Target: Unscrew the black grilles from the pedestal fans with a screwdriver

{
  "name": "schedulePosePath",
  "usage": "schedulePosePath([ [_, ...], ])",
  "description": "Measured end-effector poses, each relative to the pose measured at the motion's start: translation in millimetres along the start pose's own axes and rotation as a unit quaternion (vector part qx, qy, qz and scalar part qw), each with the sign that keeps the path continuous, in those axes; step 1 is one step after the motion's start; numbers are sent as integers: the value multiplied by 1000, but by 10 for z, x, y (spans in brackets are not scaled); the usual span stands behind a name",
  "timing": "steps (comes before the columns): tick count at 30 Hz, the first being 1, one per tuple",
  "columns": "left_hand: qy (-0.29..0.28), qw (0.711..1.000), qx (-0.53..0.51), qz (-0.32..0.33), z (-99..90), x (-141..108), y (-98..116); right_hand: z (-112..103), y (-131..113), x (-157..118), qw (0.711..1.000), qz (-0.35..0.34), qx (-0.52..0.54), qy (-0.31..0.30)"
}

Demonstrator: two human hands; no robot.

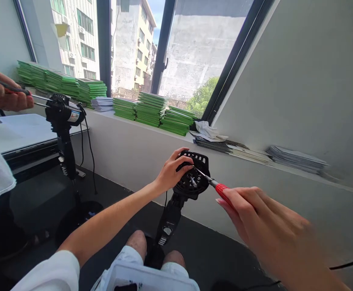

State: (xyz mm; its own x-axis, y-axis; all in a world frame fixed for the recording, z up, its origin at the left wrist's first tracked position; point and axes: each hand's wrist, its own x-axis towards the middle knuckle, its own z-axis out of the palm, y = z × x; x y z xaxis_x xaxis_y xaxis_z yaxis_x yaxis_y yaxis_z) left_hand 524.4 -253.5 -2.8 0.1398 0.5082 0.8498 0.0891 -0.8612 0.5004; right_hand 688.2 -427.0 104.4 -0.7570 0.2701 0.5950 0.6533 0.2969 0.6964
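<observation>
1. In the head view, we see a white tub (155,267) low down, by the knees. A dark thing (126,287) lies in it, but the edge cuts it off, so we cannot tell what it is.
2. We count two black stands. The near stand (172,214) holds up a round black part (187,184), right in front of us. The other stand (66,149) is off to the left.
3. We count two screwdrivers. Our right hand (261,214) has its fingers wrapped around the red screwdriver (223,190), and its tip points at the round black part.
4. Our left hand (176,171) curls over that part, with thumb and pointer finger close together by the tip. We cannot tell if they pinch anything.
5. Another person's hand (5,91) grips the second screwdriver (41,99) at the other stand.
6. On the ledge, we count three green stacks (149,111) right of one pale pile (102,104).
</observation>
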Motion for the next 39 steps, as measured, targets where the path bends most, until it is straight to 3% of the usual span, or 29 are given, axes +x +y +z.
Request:
schedulePosePath([
  [6,9,1000,-5,1,26,-7,6,-21,-27,-29,1000,-24,1,-18],
  [15,18,1000,-20,-11,40,4,-28,-30,-2,172,997,45,-58,-24],
  [19,12,1000,-20,-13,22,21,-14,-45,39,202,997,34,-60,-33],
  [24,8,1000,-25,-13,14,8,-21,-61,62,235,989,46,-134,-37],
  [29,-17,999,-40,18,-18,-10,-84,-33,38,301,999,34,-12,-26],
  [35,-30,999,-34,21,-27,-5,-122,-74,31,286,989,42,-134,-43],
  [39,-19,999,-38,32,-26,-2,-125,-56,4,281,998,35,-27,-53],
])
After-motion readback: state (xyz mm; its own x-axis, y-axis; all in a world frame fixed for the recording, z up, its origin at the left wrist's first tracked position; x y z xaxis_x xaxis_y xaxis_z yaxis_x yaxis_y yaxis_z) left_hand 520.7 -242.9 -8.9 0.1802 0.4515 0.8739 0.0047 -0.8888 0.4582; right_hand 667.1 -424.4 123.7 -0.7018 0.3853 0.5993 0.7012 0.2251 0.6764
